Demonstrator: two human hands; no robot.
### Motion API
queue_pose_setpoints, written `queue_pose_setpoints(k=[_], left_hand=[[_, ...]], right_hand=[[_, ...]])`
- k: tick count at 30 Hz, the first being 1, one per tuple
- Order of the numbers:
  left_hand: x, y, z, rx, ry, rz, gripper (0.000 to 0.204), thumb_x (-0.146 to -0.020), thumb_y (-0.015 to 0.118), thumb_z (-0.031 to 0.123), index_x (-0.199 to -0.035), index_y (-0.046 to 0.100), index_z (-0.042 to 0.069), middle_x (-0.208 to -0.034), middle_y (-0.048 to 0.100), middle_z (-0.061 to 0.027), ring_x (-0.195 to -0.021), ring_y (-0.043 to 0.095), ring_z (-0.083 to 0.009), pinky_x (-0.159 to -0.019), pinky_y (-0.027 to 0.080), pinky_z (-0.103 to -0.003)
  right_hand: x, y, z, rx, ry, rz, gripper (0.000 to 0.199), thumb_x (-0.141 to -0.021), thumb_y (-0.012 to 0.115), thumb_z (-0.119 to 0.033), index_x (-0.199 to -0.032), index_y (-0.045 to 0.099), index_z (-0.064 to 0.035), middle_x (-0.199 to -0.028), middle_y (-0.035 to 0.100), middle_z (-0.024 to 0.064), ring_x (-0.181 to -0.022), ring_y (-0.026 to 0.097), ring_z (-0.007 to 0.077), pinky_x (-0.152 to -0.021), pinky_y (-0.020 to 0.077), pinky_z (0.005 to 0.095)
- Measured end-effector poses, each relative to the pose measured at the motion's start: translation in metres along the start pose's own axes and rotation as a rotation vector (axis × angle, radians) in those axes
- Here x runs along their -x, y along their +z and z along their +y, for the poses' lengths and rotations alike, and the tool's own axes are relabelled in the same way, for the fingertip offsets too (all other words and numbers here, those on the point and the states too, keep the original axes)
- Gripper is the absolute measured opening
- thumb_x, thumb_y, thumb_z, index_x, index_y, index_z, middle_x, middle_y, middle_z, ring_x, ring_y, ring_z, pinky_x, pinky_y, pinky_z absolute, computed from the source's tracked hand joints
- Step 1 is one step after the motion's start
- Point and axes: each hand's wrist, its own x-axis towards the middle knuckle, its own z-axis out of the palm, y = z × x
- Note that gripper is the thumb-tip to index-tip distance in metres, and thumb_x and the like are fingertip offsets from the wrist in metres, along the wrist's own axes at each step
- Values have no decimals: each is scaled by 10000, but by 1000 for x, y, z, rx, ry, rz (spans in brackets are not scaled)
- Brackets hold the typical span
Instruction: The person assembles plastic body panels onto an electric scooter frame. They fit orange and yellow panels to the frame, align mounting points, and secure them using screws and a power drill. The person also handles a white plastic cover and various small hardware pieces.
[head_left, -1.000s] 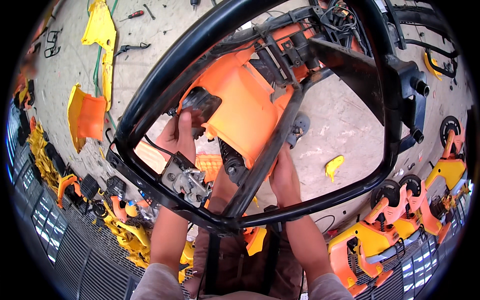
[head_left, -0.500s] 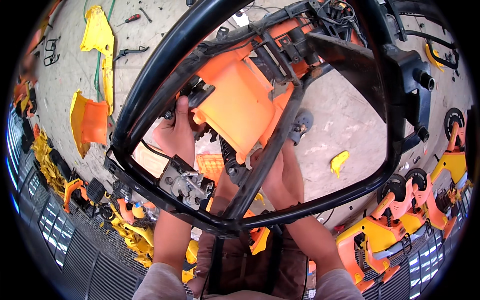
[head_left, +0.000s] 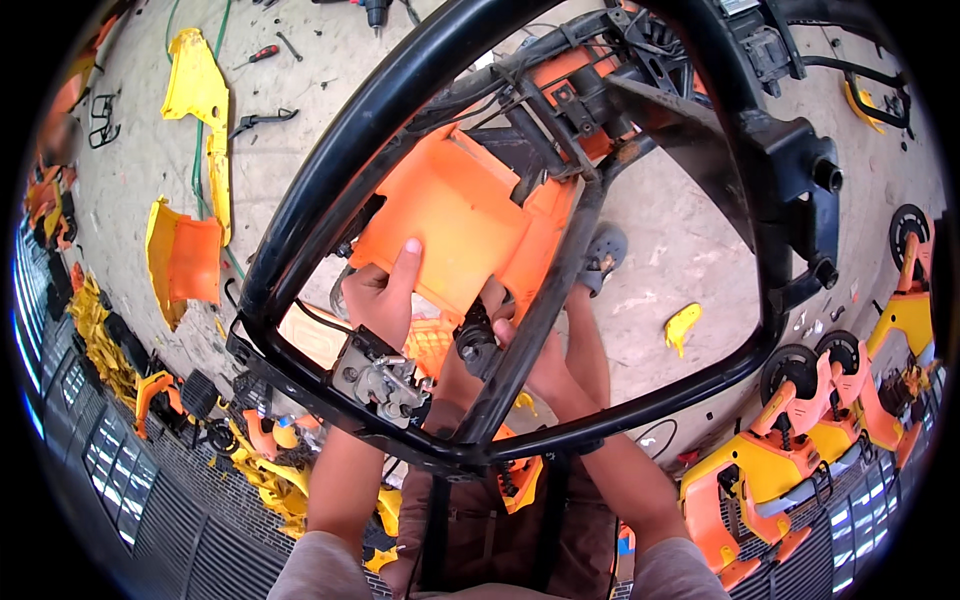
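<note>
An orange plastic panel (head_left: 440, 225) lies inside a large black tubular frame (head_left: 330, 150). My left hand (head_left: 382, 300) grips the panel's lower left edge, thumb flat on its face and fingers curled underneath. Behind the slanting black tube (head_left: 540, 310), my right hand (head_left: 535, 355) reaches up beside the panel's lower corner. That tube and the panel hide most of its fingers, so its grip does not show. Close by is a black coil-spring shock absorber (head_left: 476, 340). A metal latch mechanism (head_left: 385, 380) sits on the frame's near left side.
Yellow plastic panels (head_left: 195, 85) lie on the floor at left, near a red-handled screwdriver (head_left: 263, 53). A small yellow piece (head_left: 682, 325) rests at right. Orange and yellow wheeled assemblies (head_left: 760, 470) line the lower right. A foot in a grey clog (head_left: 603, 255) shows beyond the tube.
My left hand has moved from the panel's upper left side down to its lower edge, thumb now on its face. The panel has shifted left within the frame.
</note>
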Motion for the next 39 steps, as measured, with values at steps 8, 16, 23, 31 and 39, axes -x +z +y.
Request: queue_pose_setpoints(k=[8,16,23,31,39], left_hand=[[1,-11,-14,230,-109,-170,212,-907,666,158,-959,673,-47,-822,662,-66,-723,610,-107,-641,469,-260],[-21,-20,-31,370,-196,-301,267,-912,650,97,-1121,627,-67,-1055,683,-125,-946,657,-175,-835,526,-308],[-21,-27,-65,386,-252,-258,297,-918,630,75,-1191,592,-37,-1149,659,-121,-1047,645,-214,-916,517,-353],[-18,-23,-48,539,-300,-316,353,-925,614,64,-1264,541,-3,-1210,629,-104,-1092,624,-214,-932,514,-366],[-19,-37,-78,634,-279,-399,248,-945,619,174,-1137,641,19,-1080,687,-95,-955,681,-202,-807,566,-360]], right_hand=[[15,-6,45,-257,-6,-52,133,-923,623,-78,-1034,567,-31,-910,600,14,-809,590,86,-695,481,238],[36,0,82,-160,-58,46,132,-930,568,-57,-1055,568,-16,-912,621,29,-841,598,114,-744,491,255],[35,7,56,-137,129,112,155,-903,552,1,-1057,568,-16,-897,628,35,-845,605,117,-761,494,262],[37,1,63,84,62,94,230,-898,545,-8,-1123,581,16,-882,646,54,-809,611,120,-732,497,262],[53,-38,47,131,152,204,344,-929,499,-103,-1251,576,-12,-742,617,32,-618,573,86,-588,470,225]])
